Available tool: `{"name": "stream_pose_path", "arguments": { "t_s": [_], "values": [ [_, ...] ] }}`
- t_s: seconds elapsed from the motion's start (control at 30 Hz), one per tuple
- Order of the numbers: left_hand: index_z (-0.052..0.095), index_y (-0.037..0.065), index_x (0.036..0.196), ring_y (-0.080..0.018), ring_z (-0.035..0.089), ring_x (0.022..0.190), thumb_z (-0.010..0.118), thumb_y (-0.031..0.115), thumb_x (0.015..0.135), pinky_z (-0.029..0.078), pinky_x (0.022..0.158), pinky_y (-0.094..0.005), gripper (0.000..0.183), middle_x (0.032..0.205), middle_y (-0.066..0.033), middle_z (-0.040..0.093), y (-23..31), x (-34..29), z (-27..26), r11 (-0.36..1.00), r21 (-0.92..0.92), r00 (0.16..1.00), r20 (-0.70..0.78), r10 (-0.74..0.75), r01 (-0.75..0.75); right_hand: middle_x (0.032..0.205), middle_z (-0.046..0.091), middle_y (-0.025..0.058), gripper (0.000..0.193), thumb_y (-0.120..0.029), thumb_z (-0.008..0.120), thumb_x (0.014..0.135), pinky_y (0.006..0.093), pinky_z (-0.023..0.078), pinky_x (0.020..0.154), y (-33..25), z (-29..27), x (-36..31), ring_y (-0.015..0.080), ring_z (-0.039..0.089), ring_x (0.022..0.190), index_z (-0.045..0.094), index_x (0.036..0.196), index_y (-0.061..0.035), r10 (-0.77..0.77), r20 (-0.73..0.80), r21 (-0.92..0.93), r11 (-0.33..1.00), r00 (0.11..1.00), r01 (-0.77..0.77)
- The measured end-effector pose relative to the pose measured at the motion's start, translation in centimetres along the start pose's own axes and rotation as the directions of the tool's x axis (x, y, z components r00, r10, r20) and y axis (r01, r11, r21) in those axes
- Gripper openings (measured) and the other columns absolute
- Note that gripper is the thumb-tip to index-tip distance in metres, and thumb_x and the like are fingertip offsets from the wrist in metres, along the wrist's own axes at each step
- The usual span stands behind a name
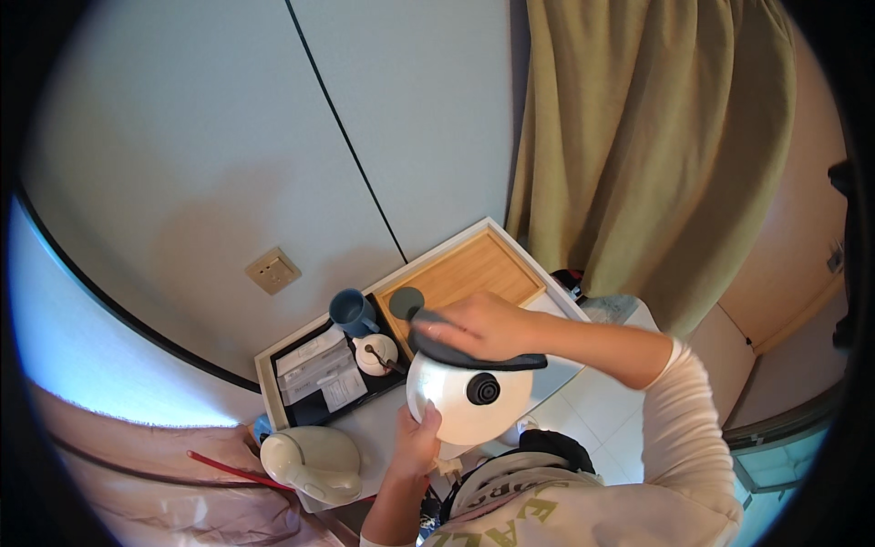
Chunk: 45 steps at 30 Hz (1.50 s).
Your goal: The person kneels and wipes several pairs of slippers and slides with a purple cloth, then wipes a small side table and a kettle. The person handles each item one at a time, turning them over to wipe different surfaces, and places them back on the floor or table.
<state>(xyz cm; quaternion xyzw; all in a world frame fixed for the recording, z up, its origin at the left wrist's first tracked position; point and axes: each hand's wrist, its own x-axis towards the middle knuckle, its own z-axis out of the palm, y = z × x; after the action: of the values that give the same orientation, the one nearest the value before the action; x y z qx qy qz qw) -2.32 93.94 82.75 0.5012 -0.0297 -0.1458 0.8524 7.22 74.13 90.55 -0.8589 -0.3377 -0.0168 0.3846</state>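
Note:
A round white kettle base [447, 415] with a black connector in its middle is held up in front of me. My left hand [419, 436] grips its left edge, thumb over the top face. My right hand [488, 326] is closed on a dark grey cloth [519, 361], which lies against the far part of the base and covers it there. Some of the right fingers are blurred. To the left of my left hand, a white electric kettle [314, 463] stands on the table's near left corner.
Beyond my hands, a black tray [312, 407] holds several packets. A blue mug [349, 312] and a white lidded pot [375, 355] are beside them. A wooden tray [478, 264] with a dark round coaster [406, 302] lies farther right, near a green curtain [656, 137].

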Motion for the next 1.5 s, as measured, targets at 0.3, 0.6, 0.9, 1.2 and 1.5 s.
{"name": "stream_pose_path", "arguments": {
  "t_s": [0.3, 0.6, 0.9, 1.2, 1.5],
  "values": [
    [0.036, -0.002, 0.131, -0.0204, 0.052, 0.112, 0.048, 0.031, 0.096, 0.043, 0.094, -0.0345, 0.05, 0.125, -0.0118, 0.049, -0.1, 5.2, 2.1, 0.963, -0.176, 0.941, -0.306, 0.144, -0.204, 0.119, 0.057, 0.0115, 0.046, -0.039, 0.039, 0.094, 0.0376, 0.041, 0.097, 2.9, 9.3, -3.8, 0.0241, 0.055, 0.107, 0.052, 0.122, -0.0044, 0.593, 0.111, 0.897, -0.405, 0.797, 0.177],
    [0.046, -0.003, 0.101, -0.0203, 0.057, 0.051, 0.043, 0.04, 0.095, 0.045, 0.044, -0.0328, 0.044, 0.077, -0.0147, 0.058, -2.4, 4.7, 3.5, 0.886, 0.449, 0.944, -0.326, 0.042, 0.116, 0.127, 0.05, 0.0166, 0.045, -0.032, 0.04, 0.094, 0.0443, 0.041, 0.099, 6.9, 9.1, -6.2, 0.0291, 0.051, 0.114, 0.044, 0.128, -0.0034, 0.056, 0.139, 0.732, -0.679, 0.989, -0.064],
    [0.054, -0.002, 0.086, -0.0311, 0.061, 0.055, 0.047, 0.049, 0.091, 0.046, 0.054, -0.0385, 0.051, 0.065, -0.0187, 0.06, -4.5, 1.6, -3.5, 0.613, 0.754, 0.869, -0.447, 0.212, 0.238, 0.123, 0.052, 0.0129, 0.041, -0.02, 0.051, 0.09, 0.0377, 0.045, 0.095, 4.2, 17.5, -7.9, 0.0234, 0.051, 0.112, 0.043, 0.127, -0.0059, 0.358, 0.299, 0.951, -0.04, 0.885, -0.306],
    [0.057, -0.004, 0.077, -0.0185, 0.056, 0.044, 0.053, 0.045, 0.089, 0.045, 0.046, -0.031, 0.05, 0.057, -0.0122, 0.056, -7.1, -2.7, -11.8, 0.765, 0.516, 0.695, -0.707, 0.128, 0.385, 0.115, 0.057, 0.0119, 0.036, -0.029, 0.043, 0.092, 0.0382, 0.045, 0.091, 2.3, 16.9, -7.9, 0.0256, 0.054, 0.104, 0.051, 0.118, -0.0055, 0.405, 0.407, 0.893, -0.366, 0.819, -0.263],
    [0.055, 0.0, 0.068, -0.0226, 0.056, 0.046, 0.053, 0.046, 0.089, 0.044, 0.047, -0.0341, 0.051, 0.055, -0.013, 0.055, -7.5, -2.6, -15.0, 0.664, 0.635, 0.707, -0.671, 0.221, 0.395, 0.109, 0.057, 0.0111, 0.035, -0.033, 0.042, 0.092, 0.0375, 0.045, 0.089, 4.7, 17.1, -8.7, 0.0254, 0.054, 0.1, 0.053, 0.11, -0.0053, 0.684, 0.285, 0.902, -0.429, 0.671, 0.054]
  ]
}}
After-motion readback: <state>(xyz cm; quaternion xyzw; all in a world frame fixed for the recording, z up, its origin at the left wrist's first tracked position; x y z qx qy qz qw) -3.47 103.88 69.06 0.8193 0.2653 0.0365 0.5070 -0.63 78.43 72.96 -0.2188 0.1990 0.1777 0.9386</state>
